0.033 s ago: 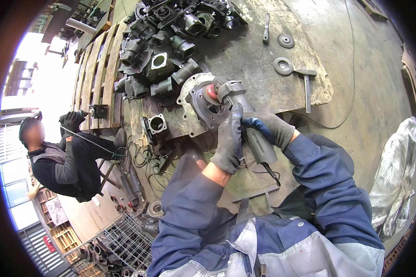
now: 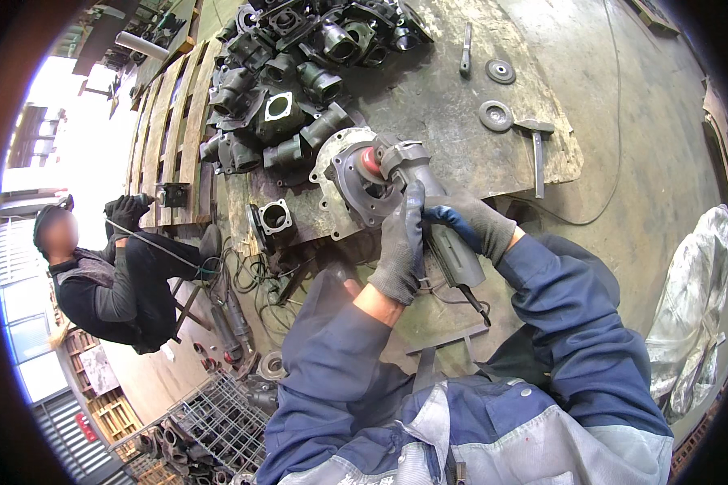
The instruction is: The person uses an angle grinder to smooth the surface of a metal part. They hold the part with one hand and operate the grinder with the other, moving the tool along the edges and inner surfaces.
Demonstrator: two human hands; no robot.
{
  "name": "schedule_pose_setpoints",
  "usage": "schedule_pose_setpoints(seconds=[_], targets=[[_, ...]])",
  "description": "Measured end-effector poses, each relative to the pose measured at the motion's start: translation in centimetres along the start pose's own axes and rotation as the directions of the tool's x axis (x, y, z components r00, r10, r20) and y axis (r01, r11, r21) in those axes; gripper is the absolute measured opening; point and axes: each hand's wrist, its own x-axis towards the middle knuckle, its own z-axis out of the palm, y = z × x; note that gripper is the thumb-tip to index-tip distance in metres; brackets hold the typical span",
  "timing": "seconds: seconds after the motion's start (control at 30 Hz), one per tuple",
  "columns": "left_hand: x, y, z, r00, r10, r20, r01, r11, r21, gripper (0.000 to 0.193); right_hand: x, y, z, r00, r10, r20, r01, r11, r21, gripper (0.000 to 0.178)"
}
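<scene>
A grey angle grinder (image 2: 459, 257) is gripped in both gloved hands. My left hand (image 2: 404, 242) wraps its neck just behind the head, and my right hand (image 2: 473, 222) closes round the body further back. The grinder's red round attachment (image 2: 370, 160) meets or hovers just over a flanged metal casting (image 2: 349, 179); whether they touch I cannot tell. That casting lies at the near edge of a worn wooden tabletop (image 2: 461, 166). Beside it on the left stands a smaller black casting with a square flange (image 2: 275, 217).
Dark castings (image 2: 299, 89) are heaped at the table's far left. Toward the right lie a hammer (image 2: 539, 158), two discs (image 2: 495, 115) and a flat-handled tool (image 2: 466, 52). A seated co-worker (image 2: 117, 267) handles a part by a pallet (image 2: 166, 129). Cables (image 2: 251, 275) trail below; a wire basket (image 2: 218, 416) stands lower left.
</scene>
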Motion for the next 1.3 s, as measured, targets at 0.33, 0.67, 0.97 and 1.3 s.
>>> schedule_pose_setpoints(seconds=[0.33, 0.67, 0.97, 1.3], targets=[[-1.4, -0.7, 1.0, 0.994, 0.111, 0.002, -0.111, 0.993, -0.051, 0.056, 0.8, -3.1, -0.8, 0.917, 0.396, 0.045, -0.39, 0.869, 0.305, 0.051], [-0.5, -2.3, 0.8, 0.999, 0.044, 0.01, -0.039, 0.961, -0.272, 0.062, 1.0, -1.2, 0.9, 0.915, 0.403, 0.004, -0.379, 0.857, 0.349, 0.06], [-2.1, -4.7, 1.7, 0.996, 0.062, -0.068, -0.076, 0.968, -0.24, 0.047, -1.1, -0.6, 0.8, 0.894, 0.445, 0.058, -0.448, 0.873, 0.193, 0.075], [-2.0, -2.3, 1.6, 0.945, 0.322, -0.05, -0.311, 0.936, 0.163, 0.045, 0.5, -0.9, 0.5, 0.907, 0.412, 0.092, -0.409, 0.805, 0.429, 0.062]])
